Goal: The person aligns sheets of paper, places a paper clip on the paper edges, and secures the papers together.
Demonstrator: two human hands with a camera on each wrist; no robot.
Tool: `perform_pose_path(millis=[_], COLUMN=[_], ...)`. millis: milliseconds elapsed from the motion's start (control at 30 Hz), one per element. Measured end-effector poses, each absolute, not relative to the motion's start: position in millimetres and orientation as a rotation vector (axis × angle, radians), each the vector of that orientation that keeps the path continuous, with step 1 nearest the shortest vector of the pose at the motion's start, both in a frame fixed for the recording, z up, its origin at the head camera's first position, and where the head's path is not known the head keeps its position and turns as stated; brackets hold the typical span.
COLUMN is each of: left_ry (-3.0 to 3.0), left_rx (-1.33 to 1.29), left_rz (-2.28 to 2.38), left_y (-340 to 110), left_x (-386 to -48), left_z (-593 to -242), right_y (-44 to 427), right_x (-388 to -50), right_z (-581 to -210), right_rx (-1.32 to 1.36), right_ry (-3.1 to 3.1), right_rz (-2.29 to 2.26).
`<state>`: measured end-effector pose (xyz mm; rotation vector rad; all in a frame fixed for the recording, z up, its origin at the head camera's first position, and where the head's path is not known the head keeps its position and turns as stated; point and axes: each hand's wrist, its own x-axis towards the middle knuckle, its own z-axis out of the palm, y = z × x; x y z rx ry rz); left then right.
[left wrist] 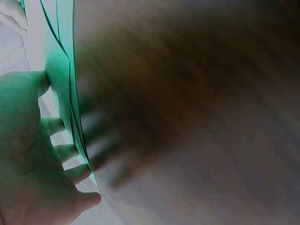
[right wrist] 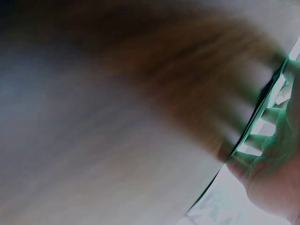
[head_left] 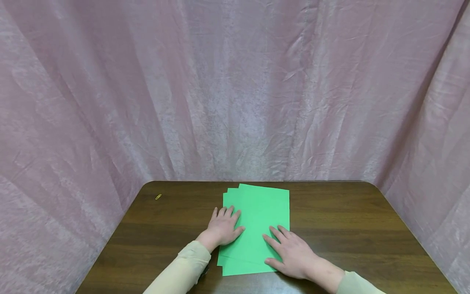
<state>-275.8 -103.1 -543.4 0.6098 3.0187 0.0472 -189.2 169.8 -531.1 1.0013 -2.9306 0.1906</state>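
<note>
Several green sheets of paper (head_left: 262, 212) lie in a loose, uneven pile on the table, their edges offset at the left, top and bottom. My left hand (head_left: 225, 228) rests on the pile's left edge with fingers spread. On the lower right edge my right hand (head_left: 291, 251) lies with its fingers extended over the paper. In the left wrist view the fingertips of the left hand (left wrist: 37, 150) touch the layered sheets (left wrist: 63, 70). The right wrist view shows the right hand (right wrist: 276, 154) along the sheets' thin edge (right wrist: 253, 122).
A small yellow paper clip (head_left: 158, 197) lies near the far left corner of the brown wooden table (head_left: 341, 220). Pink curtains (head_left: 235, 90) hang behind the table and on both sides.
</note>
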Motion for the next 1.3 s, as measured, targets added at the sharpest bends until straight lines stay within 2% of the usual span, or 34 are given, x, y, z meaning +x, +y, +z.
perform_pose_path(millis=[300, 667, 1300], left_ry=[2.998, 3.017, 3.006], left_rx=[0.613, 0.624, 0.640], left_rz=[0.003, -0.022, -0.053], left_y=[-89.1, -76.9, -68.5], left_x=[-271.6, -275.4, -271.1], left_z=[-532.7, -542.0, -534.3], right_y=[179.7, 190.0, 195.6], right_x=[-188.0, -184.9, -182.6], right_z=[-532.8, -528.4, -529.7], right_rx=[0.995, 0.976, 0.995], right_ry=[-2.926, -2.953, -2.931], right_rz=[0.175, 0.180, 0.170])
